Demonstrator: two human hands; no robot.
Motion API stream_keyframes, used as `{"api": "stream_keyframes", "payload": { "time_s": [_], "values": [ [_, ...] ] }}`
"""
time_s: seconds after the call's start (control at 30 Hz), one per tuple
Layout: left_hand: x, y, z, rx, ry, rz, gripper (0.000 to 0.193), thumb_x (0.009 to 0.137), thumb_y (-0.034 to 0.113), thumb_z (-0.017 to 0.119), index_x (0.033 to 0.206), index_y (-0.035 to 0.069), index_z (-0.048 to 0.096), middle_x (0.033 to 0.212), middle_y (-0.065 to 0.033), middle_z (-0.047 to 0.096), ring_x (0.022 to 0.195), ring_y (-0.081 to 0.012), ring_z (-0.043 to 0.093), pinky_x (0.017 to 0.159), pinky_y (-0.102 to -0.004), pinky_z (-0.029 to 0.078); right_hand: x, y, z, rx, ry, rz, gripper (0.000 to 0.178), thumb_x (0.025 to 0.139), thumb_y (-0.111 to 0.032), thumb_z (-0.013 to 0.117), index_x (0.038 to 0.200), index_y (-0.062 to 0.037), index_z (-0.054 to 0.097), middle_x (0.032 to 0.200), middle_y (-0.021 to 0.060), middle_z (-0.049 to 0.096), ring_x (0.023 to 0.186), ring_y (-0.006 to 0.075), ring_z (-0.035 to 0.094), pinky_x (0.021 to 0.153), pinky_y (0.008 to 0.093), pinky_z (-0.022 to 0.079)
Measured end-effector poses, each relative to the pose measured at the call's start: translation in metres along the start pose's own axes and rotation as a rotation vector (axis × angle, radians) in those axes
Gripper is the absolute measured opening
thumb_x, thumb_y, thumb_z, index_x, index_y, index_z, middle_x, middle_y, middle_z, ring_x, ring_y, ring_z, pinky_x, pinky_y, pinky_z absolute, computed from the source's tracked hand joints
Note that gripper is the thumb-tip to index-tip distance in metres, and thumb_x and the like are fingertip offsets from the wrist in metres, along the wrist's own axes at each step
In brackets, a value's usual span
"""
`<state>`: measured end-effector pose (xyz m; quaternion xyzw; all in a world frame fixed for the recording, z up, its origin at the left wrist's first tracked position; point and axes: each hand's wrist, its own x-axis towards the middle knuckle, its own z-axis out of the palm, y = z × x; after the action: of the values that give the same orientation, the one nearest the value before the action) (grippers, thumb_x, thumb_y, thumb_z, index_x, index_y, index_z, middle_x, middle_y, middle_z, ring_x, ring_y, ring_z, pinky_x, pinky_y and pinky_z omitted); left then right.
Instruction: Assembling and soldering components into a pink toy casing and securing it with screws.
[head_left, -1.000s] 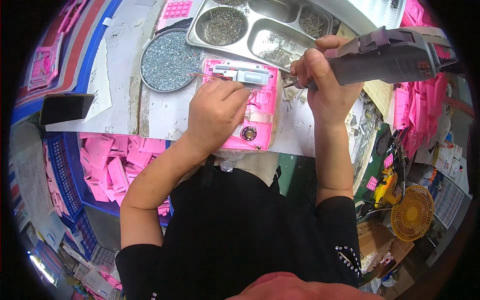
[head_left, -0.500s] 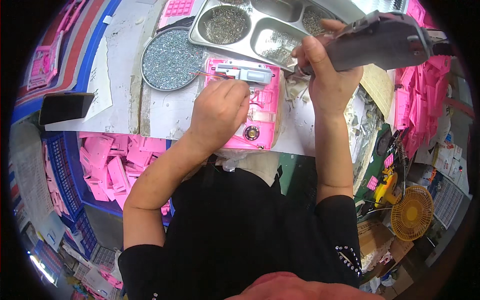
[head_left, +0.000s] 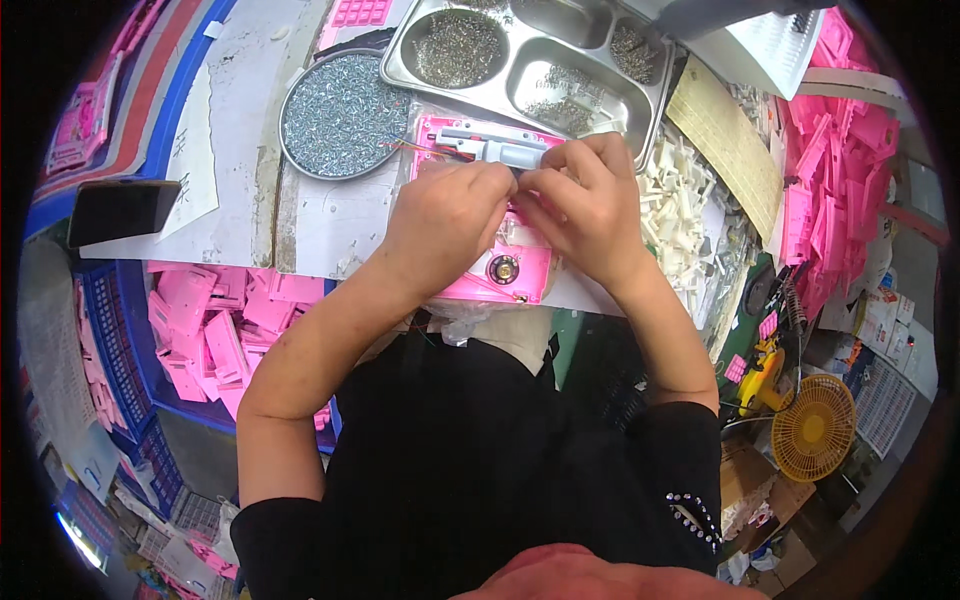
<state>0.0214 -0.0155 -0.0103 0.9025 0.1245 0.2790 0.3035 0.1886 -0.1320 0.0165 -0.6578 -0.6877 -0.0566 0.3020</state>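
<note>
A pink plastic housing [head_left: 535, 280] lies on the table in front of me, on clear plastic wrap. Along its far side sits a grey plastic part [head_left: 515, 152] with thin wires. A round black speaker [head_left: 503, 268] is at its near right corner. My left hand [head_left: 445, 222] rests over the housing's middle, fingers curled and closed. My right hand [head_left: 592, 212] meets it from the right, thumb and fingers bent together in a pinch. The fingertips come together just below the grey part. Whatever they hold is too small or hidden to make out.
A round dish of small screws [head_left: 340, 118] stands left of the housing. Beyond it is a steel compartment tray [head_left: 520, 48] with small metal parts. A dark power screwdriver [head_left: 715, 14] hangs at the top edge. White plastic pieces [head_left: 675, 215] are heaped at right; a phone [head_left: 125, 212] lies left.
My right hand has let go of the dark power screwdriver, which now hangs further up and away. That hand has come down and left to my left hand over the housing.
</note>
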Motion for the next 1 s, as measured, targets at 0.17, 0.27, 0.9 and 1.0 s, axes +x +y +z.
{"api": "stream_keyframes", "payload": {
  "time_s": [0.17, 0.27, 0.9, 1.0],
  "values": [
    [-0.002, 0.002, -0.008, -0.161, 0.006, -0.113, 0.009, 0.088, 0.005, 0.069, 0.096, 0.006, 0.065, 0.085, -0.0118, 0.07, 0.073, -0.0332, 0.068, 0.067, -0.0441, 0.053, 0.002, -0.002, -0.005, 0.033, -0.054, 0.031, 0.019, 0.073, -0.014, 0.081, 0.09, -0.0132, 0.072, 0.083, 0.0005, 0.06, 0.081, 0.0253, 0.054, 0.073, 0.0398, 0.042],
    [-0.004, 0.003, -0.018, -0.221, 0.066, -0.173, 0.011, 0.087, 0.0, 0.068, 0.097, 0.005, 0.066, 0.084, -0.0119, 0.069, 0.071, -0.0319, 0.067, 0.064, -0.0425, 0.052, -0.001, -0.008, -0.008, -0.01, -0.107, 0.059, 0.016, 0.076, -0.014, 0.08, 0.091, -0.0124, 0.074, 0.079, 0.0015, 0.061, 0.077, 0.0243, 0.056, 0.073, 0.0391, 0.042],
    [-0.019, -0.008, -0.036, -0.206, 0.19, -0.149, 0.016, 0.081, -0.007, 0.065, 0.094, 0.003, 0.066, 0.087, -0.0101, 0.067, 0.071, -0.0249, 0.063, 0.065, -0.0361, 0.05, 0.017, -0.037, 0.002, -0.075, -0.336, 0.307, 0.013, 0.081, -0.02, 0.075, 0.081, -0.008, 0.071, 0.065, 0.012, 0.067, 0.062, 0.0323, 0.067, 0.065, 0.0442, 0.049],
    [-0.02, -0.008, -0.036, -0.223, 0.17, -0.18, 0.016, 0.08, -0.006, 0.065, 0.093, 0.004, 0.066, 0.086, -0.0099, 0.067, 0.073, -0.0287, 0.065, 0.067, -0.0397, 0.051, 0.021, -0.041, 0.001, -0.115, -0.334, 0.312, 0.014, 0.08, -0.018, 0.073, 0.074, -0.0064, 0.066, 0.062, 0.0131, 0.066, 0.06, 0.0333, 0.066, 0.062, 0.0447, 0.048]
  ]
}}
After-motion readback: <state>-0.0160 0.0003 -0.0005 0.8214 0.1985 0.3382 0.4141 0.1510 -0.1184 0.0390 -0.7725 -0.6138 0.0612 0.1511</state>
